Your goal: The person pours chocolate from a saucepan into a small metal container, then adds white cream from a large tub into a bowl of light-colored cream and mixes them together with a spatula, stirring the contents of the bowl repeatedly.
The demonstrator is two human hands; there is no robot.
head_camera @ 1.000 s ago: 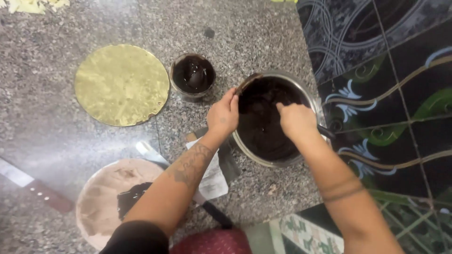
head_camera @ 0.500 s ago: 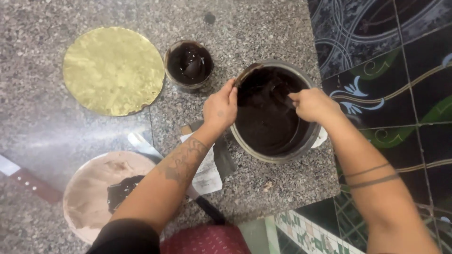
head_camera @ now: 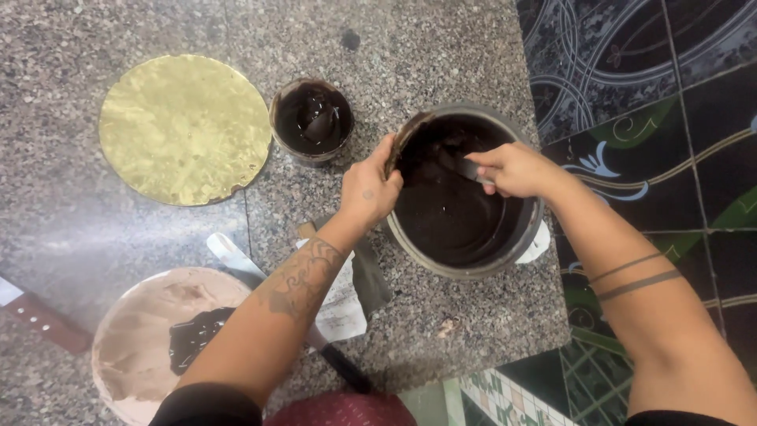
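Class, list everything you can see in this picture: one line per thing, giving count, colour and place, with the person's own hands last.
Counter: one, speckled grey stone, under everything.
Round board: one, gold, far left.
Small cup: one, holding dark glossy sauce, beside the board.
Large pot: one, metal, full of dark brown mix, centre right.
Bowl: one, pale brown smears with a dark blob, near left.
Knife: one, brown handle, left edge.
Tiled floor: dark, patterned, right.
Left hand: on the pot's rim.
Right hand: holds a tool over the mix.
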